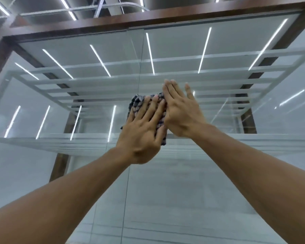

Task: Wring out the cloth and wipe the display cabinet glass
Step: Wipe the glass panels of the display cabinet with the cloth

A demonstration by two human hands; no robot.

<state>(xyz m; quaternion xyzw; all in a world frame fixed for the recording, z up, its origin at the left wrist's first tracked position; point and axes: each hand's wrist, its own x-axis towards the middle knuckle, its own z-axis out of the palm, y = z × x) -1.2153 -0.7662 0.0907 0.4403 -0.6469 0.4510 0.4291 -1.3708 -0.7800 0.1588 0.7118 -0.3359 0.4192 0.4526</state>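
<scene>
Here two hands [158, 124] flat, pressing one cloth [158, 118] on glass [95, 173].

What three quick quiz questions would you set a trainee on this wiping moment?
1. True or false: the left hand is balled into a fist beside the cloth.
2. Multiple choice: the cloth's pattern is A) plain white, B) dark checks, C) flowers.
3. Short answer: which covers more of the cloth, the left hand or the right hand?

Key
1. False: its straight fingers lie flat over the cloth, against the glass.
2. B.
3. The left hand; the right hand overlaps only the cloth's right edge.
</scene>
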